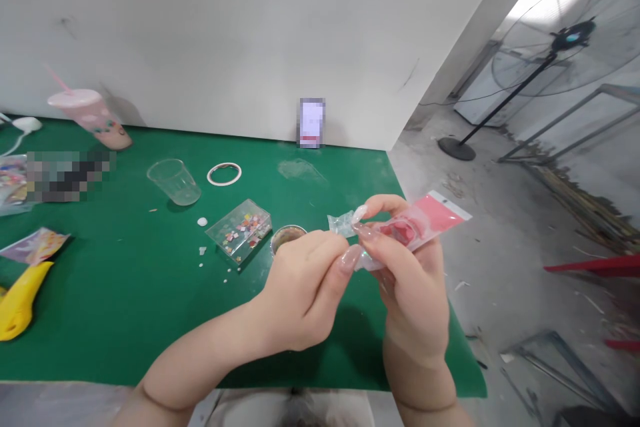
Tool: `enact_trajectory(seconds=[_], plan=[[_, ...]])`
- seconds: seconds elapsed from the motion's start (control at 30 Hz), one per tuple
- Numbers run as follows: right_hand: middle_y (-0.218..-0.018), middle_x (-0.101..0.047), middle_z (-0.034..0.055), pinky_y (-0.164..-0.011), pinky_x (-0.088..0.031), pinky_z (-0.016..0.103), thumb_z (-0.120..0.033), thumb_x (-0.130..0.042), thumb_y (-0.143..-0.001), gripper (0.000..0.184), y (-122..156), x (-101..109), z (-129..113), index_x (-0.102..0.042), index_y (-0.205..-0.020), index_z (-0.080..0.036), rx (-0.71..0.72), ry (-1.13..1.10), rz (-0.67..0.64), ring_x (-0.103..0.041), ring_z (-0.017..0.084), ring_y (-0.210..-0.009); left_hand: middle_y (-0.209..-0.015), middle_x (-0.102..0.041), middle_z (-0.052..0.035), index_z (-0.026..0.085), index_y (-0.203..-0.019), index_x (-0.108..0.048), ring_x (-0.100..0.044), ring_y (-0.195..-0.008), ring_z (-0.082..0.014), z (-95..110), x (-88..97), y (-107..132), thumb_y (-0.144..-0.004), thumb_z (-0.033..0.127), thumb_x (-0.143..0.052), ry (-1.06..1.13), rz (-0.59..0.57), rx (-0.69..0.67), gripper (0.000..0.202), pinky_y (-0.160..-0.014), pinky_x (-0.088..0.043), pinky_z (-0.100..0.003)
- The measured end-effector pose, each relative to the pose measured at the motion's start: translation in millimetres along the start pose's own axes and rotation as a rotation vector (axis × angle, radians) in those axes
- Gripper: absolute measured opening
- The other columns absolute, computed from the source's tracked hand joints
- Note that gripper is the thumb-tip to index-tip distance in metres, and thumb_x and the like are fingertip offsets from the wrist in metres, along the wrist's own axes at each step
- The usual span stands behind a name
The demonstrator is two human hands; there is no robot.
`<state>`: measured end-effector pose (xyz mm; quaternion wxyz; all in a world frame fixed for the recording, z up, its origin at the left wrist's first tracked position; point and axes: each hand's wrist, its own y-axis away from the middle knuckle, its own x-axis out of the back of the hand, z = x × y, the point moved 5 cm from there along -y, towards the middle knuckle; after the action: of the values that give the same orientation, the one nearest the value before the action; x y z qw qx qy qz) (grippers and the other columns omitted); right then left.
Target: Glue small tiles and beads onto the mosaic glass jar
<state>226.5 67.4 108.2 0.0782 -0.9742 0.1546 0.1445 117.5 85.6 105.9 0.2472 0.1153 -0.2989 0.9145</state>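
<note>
Over the right part of the green table, my right hand [410,273] is closed around a small plastic packet [440,210] with pink contents, its flat end pointing to the upper right. My left hand [310,287] meets it from the left, thumb and fingers pinched on the packet's near end. A crinkled clear plastic piece [341,223] shows just beyond the fingertips. Behind my left hand stands a small round container [287,233], partly hidden. Left of it sits a clear box [240,230] with colourful little pieces inside.
Further left are a clear plastic cup [175,181], a white ring [224,174], a pink tumbler [93,119] with a straw and a yellow tool [23,300]. A phone [311,123] leans on the white board [200,40]. A fan [555,47] stands beyond the table's right edge.
</note>
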Motion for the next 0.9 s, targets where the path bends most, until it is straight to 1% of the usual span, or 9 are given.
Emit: enact_trajectory(seconds=[0.1,0.17,0.3,0.4,0.47,0.57,0.67,0.77,0.9], plan=[[-0.053,-0.035,-0.0067,-0.041,-0.025,0.022,-0.015,-0.057,-0.08,0.01,-1,3,-1,-0.061,-0.08,-0.025,0.052,0.052,0.047,-0.028,0.008,-0.045,-0.06,-0.038,0.0028,0.02,-0.065,-0.038,-0.033,-0.055,-0.012,1,0.7,1,-0.094,0.017,-0.043,-0.049,0.011,-0.019,0.029,-0.057,-0.022,-0.031],[-0.053,-0.032,-0.007,-0.041,-0.024,0.022,-0.014,-0.058,-0.08,0.012,-1,6,-4,-0.062,-0.08,-0.026,0.095,0.059,0.097,-0.026,0.008,-0.045,-0.061,-0.037,0.0029,0.02,-0.066,-0.038,-0.032,-0.055,-0.012,-1,-1.0,1,-0.097,0.021,-0.038,0.042,-0.029,0.045,0.03,-0.057,-0.023,-0.03],[-0.045,-0.028,-0.0096,-0.034,-0.016,0.021,-0.021,-0.062,-0.083,0.012,2,8,-9,-0.065,-0.092,-0.028,0.136,0.024,0.15,-0.02,0.007,-0.037,-0.06,-0.03,0.0041,0.02,-0.065,-0.034,-0.027,-0.056,-0.0114,-14,-8.4,2,-0.102,0.038,-0.028,0.489,-0.108,0.332,0.041,-0.055,-0.024,-0.028],[-0.044,-0.036,-0.0097,-0.029,-0.024,0.02,-0.03,-0.062,-0.087,0.024,5,9,-13,-0.063,-0.111,-0.031,0.166,0.01,0.102,-0.031,0.008,-0.033,-0.056,-0.027,0.0061,0.019,-0.063,-0.036,-0.022,-0.051,-0.0091,-18,-14.3,2,-0.101,0.041,-0.032,0.809,-0.142,0.447,0.044,-0.05,-0.019,-0.027],[-0.045,-0.043,-0.0077,-0.029,-0.029,0.019,-0.034,-0.06,-0.09,0.017,5,11,-12,-0.066,-0.105,-0.029,0.165,0.004,0.034,-0.039,0.009,-0.034,-0.053,-0.026,0.007,0.018,-0.063,-0.037,-0.019,-0.048,-0.0078,-18,-16.5,2,-0.1,0.041,-0.035,0.928,-0.151,0.485,0.044,-0.048,-0.015,-0.027],[-0.047,-0.051,-0.0049,-0.029,-0.03,0.019,-0.039,-0.054,-0.094,0.022,4,15,-7,-0.07,-0.088,-0.025,0.135,0.005,-0.117,-0.045,0.008,-0.035,-0.051,-0.026,0.0075,0.018,-0.061,-0.036,-0.018,-0.046,-0.0068,-18,-18.5,3,-0.097,0.045,-0.04,1.002,-0.162,0.537,0.045,-0.046,-0.012,-0.026],[-0.051,-0.059,-0.0047,-0.032,-0.034,0.018,-0.04,-0.057,-0.092,0.018,2,15,-3,-0.068,-0.092,-0.026,0.121,-0.033,-0.227,-0.052,0.009,-0.038,-0.051,-0.026,0.0078,0.018,-0.061,-0.036,-0.016,-0.045,-0.0063,-16,-19.4,4,-0.096,0.048,-0.043,1.036,-0.175,0.569,0.046,-0.045,-0.011,-0.025],[-0.052,-0.06,-0.0058,-0.037,-0.04,0.017,-0.03,-0.063,-0.09,0.007,0,11,0,-0.066,-0.087,-0.024,0.087,-0.063,-0.232,-0.054,0.008,-0.041,-0.05,-0.026,0.0077,0.019,-0.06,-0.035,-0.016,-0.044,-0.0063,-16,-18.6,4,-0.095,0.049,-0.043,1.029,-0.159,0.567,0.047,-0.045,-0.011,-0.026],[-0.048,-0.054,-0.008,-0.037,-0.035,0.017,-0.029,-0.063,-0.087,0.008,0,0,0,-0.063,-0.094,-0.024,0.031,-0.095,-0.176,-0.044,0.006,-0.037,-0.051,-0.028,0.0071,0.019,-0.061,-0.037,-0.019,-0.045,-0.0071,-16,-17.9,5,-0.097,0.047,-0.04,0.99,-0.123,0.512,0.046,-0.047,-0.014,-0.027]])
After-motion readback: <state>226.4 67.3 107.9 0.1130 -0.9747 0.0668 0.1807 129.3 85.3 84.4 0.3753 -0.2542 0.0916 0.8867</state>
